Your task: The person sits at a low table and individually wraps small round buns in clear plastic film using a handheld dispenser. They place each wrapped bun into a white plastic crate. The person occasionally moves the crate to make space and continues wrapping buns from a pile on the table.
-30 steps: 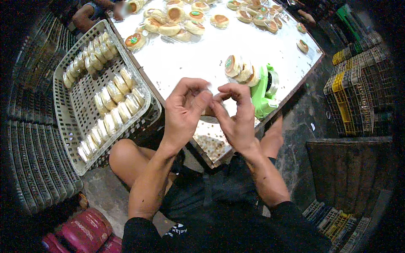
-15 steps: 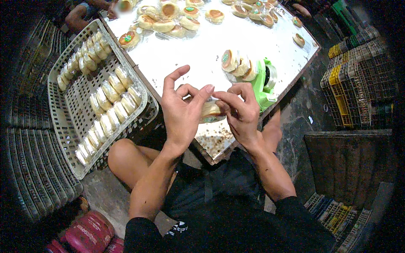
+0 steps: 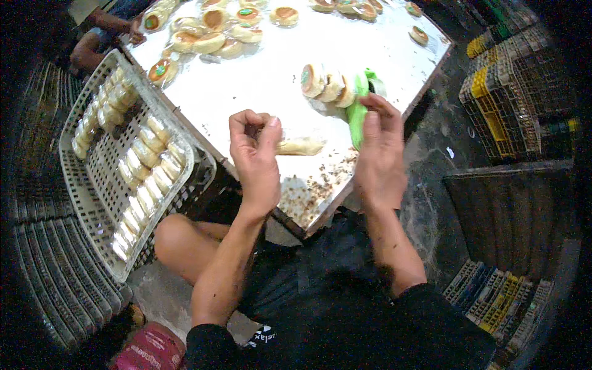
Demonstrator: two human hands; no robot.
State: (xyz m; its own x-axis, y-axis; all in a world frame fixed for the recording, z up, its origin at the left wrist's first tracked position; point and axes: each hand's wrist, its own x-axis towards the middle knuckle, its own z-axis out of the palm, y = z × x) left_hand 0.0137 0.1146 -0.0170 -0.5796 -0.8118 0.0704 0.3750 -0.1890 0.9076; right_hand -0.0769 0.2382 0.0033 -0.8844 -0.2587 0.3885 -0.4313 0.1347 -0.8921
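Observation:
My left hand (image 3: 254,163) is closed in a pinch on one end of a flat, round bun in clear plastic (image 3: 300,146), which is held sideways above the table. To the right, my right hand (image 3: 383,154) is slightly blurred with its fingers outstretched. Its fingertips are at a green tape dispenser (image 3: 356,120) and partly cover it; whether they touch it, I cannot tell. Just left of the dispenser, several wrapped buns (image 3: 328,85) lean together in a short row, the front one bearing a green label.
Wrapped buns (image 3: 213,42) lie heaped across the table's far side. At left, a pale plastic crate (image 3: 126,169) holds rows of wrapped buns. Another person's hand (image 3: 137,32) is at the far left table corner. Stacked crates (image 3: 502,102) stand at right. Brown crumbs (image 3: 308,194) speckle the near corner.
My hands have come apart. The right one has let go of the bun's wrapping and moved right to the tape dispenser, its fingers stretching out. My left hand keeps the bun. The whole view has shifted slightly.

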